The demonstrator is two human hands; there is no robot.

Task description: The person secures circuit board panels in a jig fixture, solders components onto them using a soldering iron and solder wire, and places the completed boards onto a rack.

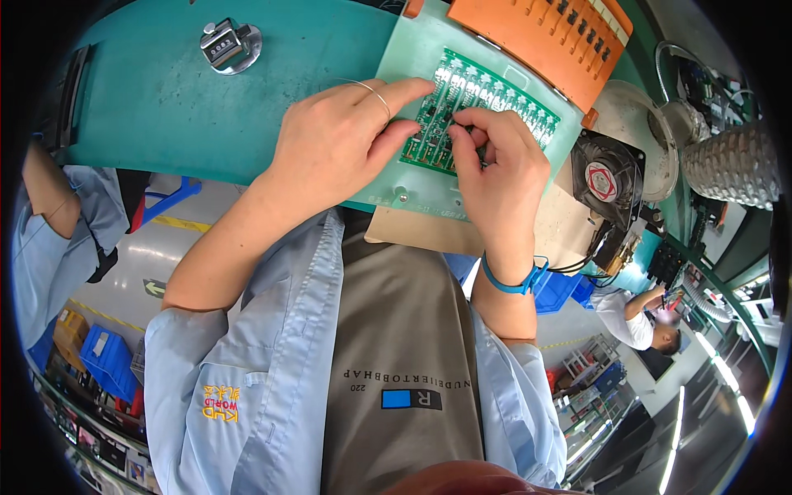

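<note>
A green circuit board panel point(520, 103) with rows of white and dark parts lies on a pale green fixture plate point(429, 26). My left hand point(342, 132) is at the panel's left edge. Its index finger reaches the upper left corner, while the thumb rests lower down with a gap between them. Over the panel's lower middle, my right hand point(503, 157) is closed in a pinch. Something small and dark shows by its fingertips, too small to name. Parts of the panel are hidden behind both hands.
Beyond the panel is an orange tray point(544, 37) with black parts in slots. A metal tally counter point(229, 45) stands on the green mat point(165, 99). To the right are a black fan point(606, 177) and a ribbed duct point(730, 165). Two other people are nearby.
</note>
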